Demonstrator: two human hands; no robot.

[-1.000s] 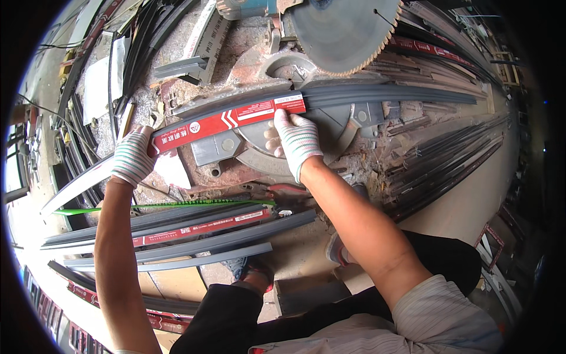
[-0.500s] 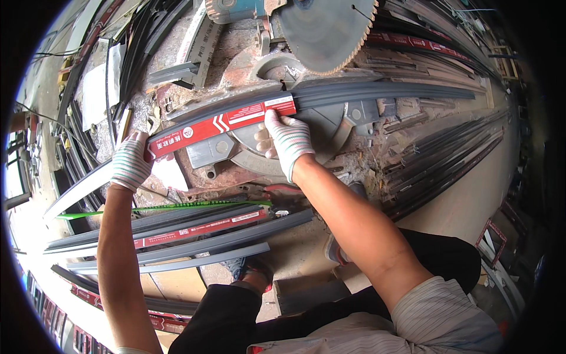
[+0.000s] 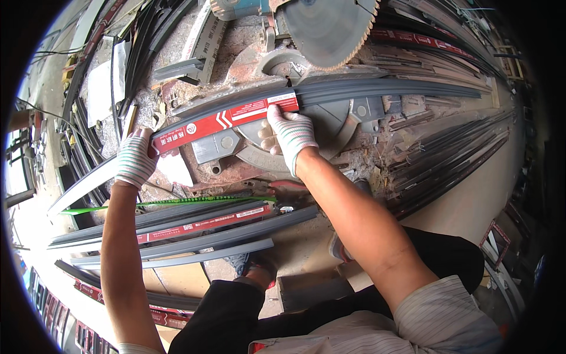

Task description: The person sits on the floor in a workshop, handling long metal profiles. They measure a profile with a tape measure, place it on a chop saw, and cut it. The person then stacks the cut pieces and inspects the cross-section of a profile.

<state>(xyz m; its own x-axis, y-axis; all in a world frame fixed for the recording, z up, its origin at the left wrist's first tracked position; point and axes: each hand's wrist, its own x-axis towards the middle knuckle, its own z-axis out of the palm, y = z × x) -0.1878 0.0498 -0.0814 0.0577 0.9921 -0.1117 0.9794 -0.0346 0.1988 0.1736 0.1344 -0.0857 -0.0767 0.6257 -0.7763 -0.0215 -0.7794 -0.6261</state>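
Observation:
A long grey profile strip with red printed film (image 3: 206,125) lies across the base of a miter saw (image 3: 265,158), close along its fence. My left hand (image 3: 135,158), in a white striped knit glove, is closed round the strip left of the saw base. In a matching glove, my right hand (image 3: 292,137) pinches the strip near the right end of its red film, thumb on the face and fingers curled below. The round toothed saw blade (image 3: 327,32) is raised above the strip, beyond my right hand. More grey strips (image 3: 389,88) extend to the right along the fence.
Nearer me lie several grey and red-filmed profiles (image 3: 230,239) and a green strip (image 3: 177,201). Dark profiles are stacked at the right (image 3: 448,159) and far left (image 3: 138,53). Offcuts and shavings litter the bench. A person's arm (image 3: 22,120) shows at the left edge.
The whole view has shifted slightly. Both hands keep their hold on the strip, which stays in the same place against the saw. An arm at the left edge shows more plainly.

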